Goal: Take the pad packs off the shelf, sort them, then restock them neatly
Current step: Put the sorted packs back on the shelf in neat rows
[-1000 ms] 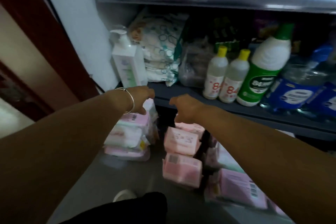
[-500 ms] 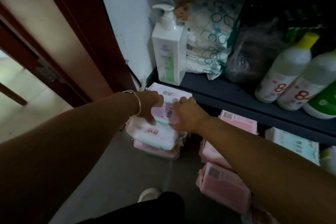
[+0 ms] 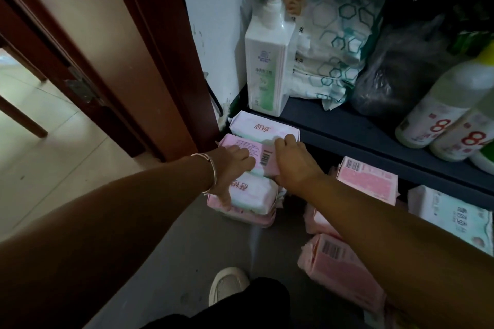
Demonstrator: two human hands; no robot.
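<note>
Pink pad pack (image 3: 254, 153) gripped by both hands (image 3: 236, 161) (image 3: 295, 160) atop floor stack (image 3: 248, 195).

My left hand (image 3: 235, 165) and right hand (image 3: 296, 163) meet on the top pack (image 3: 251, 151) of a stack (image 3: 248, 200) on the floor, below the shelf's (image 3: 361, 131) left end. Behind that pack another pack (image 3: 264, 128) leans under the shelf edge, perhaps on the same stack. Right of my right arm lie more packs (image 3: 366, 179), one nearer me (image 3: 339, 272) and one farthest right (image 3: 451, 214). On the shelf, a pump bottle (image 3: 267, 61) stands leftmost, a bag (image 3: 334, 43) behind it, two bottles (image 3: 438, 117) at right. The door frame (image 3: 160, 61) stands left; my shoe (image 3: 227, 283) is nearest.
</note>
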